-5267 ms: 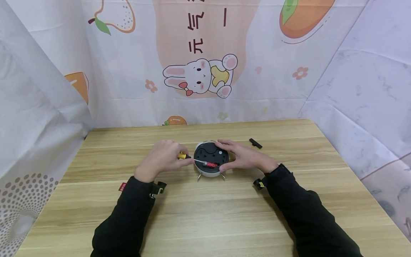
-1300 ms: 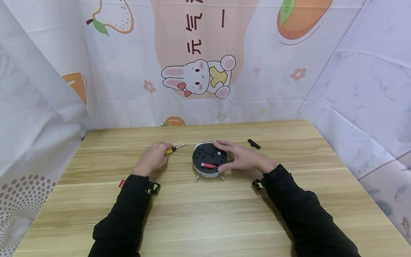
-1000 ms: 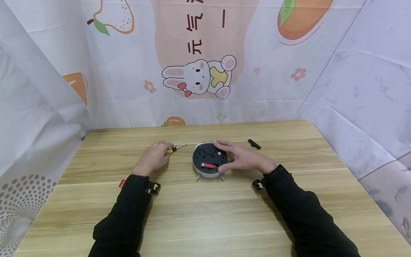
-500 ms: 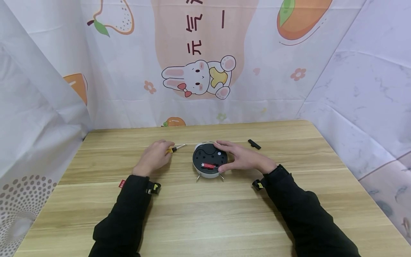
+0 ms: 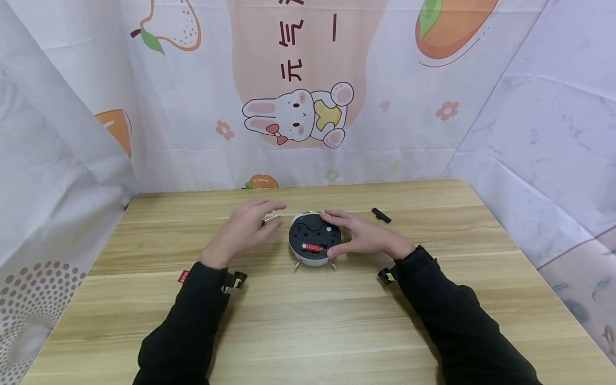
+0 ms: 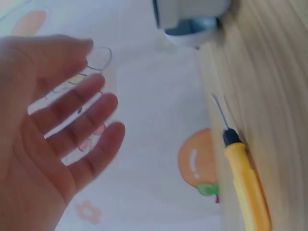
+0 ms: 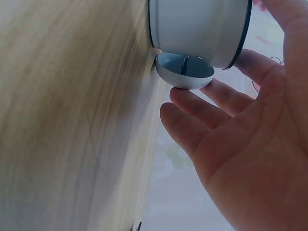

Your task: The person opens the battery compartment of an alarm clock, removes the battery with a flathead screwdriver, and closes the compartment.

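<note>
A white alarm clock (image 5: 314, 239) lies on the table with its black back upward and its metal legs toward me. One red battery (image 5: 313, 248) sits in the open compartment. My right hand (image 5: 362, 234) grips the clock's right side, thumb low and fingers at the upper edge. In the right wrist view, its fingers touch a bell (image 7: 183, 79) beneath the clock body (image 7: 199, 29). My left hand (image 5: 245, 229) hovers left of the clock, fingers spread and holding nothing. A yellow-handled screwdriver (image 6: 245, 180) lies on the table under it, mostly hidden in the head view.
Behind the clock to the right lies a small black plastic piece (image 5: 382, 215), shaped like a battery cover. A small red tag (image 5: 183, 276) shows beside the left sleeve. A printed curtain (image 5: 192, 117) hangs along the far edge of the wooden table (image 5: 308, 331).
Earlier my left hand held the screwdriver at the clock's back, then laid it down to the left. Now it has released it and risen toward the clock. My right hand stays on the clock.
</note>
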{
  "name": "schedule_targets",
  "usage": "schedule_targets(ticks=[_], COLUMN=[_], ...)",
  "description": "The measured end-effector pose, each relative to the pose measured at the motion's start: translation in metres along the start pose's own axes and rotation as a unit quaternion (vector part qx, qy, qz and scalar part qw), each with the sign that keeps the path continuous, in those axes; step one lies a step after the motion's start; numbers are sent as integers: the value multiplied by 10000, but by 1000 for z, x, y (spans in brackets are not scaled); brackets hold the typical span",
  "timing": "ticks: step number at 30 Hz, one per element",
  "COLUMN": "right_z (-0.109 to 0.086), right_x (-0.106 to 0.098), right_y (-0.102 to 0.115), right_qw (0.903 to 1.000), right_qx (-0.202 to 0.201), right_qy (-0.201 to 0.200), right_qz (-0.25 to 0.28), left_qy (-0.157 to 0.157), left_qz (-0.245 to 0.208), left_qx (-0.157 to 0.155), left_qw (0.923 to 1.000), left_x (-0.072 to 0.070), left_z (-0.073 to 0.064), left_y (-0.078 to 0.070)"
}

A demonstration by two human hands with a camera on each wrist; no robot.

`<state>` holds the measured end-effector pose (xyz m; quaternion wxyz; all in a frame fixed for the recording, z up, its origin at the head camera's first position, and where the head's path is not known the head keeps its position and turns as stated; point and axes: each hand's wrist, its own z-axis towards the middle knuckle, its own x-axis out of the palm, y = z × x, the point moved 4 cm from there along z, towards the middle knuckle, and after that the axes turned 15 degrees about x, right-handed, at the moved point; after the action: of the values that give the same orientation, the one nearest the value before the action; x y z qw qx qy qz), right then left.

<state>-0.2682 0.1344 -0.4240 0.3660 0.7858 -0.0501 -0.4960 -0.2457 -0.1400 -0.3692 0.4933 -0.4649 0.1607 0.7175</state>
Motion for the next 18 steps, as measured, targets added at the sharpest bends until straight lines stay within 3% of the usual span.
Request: schedule_targets(ticks=[7,13,18], right_z=[1,0,-1], right_x=[0,0,0], right_y=[0,-1,0], right_qw=[10000,10000,10000], right_qx=[37,42,2], right_qy=[54,60,27], right_qz=[56,33,-26], left_qy=[-59,412,833], left_qz=[-418,-803,-756], left_qx=[554,752,735], left_qw=[9976,9931,9909], left_x=[1,13,22], left_z=[9,13,15], left_y=[-18,-28,-34])
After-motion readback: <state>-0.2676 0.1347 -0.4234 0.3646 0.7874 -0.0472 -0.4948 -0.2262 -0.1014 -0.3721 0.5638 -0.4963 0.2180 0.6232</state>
